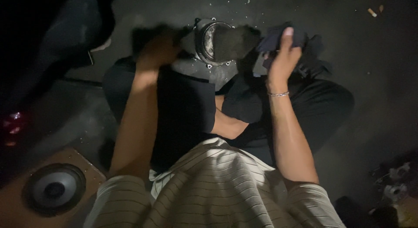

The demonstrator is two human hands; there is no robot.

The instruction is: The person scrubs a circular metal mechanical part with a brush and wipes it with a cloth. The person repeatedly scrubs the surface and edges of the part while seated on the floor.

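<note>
Person sits cross-legged on dark floor [374, 67], speaker driver [215, 43] just past the knees, metal frame ring up, screw holes visible on rim. Right hand [283, 58] closed on a dark cloth [272, 38], thumb up, at the driver's right edge; silver bracelet [278, 94] on that wrist. Left hand [156, 49] motion-blurred at the driver's left edge, on or just over it; grip state can't tell. Wooden speaker box [30, 197] with a grey cone lies at bottom-left of the floor, well apart. Cigarette butts [372, 12] near the top-right corner. Striped shirt [217, 189], black trousers.
</note>
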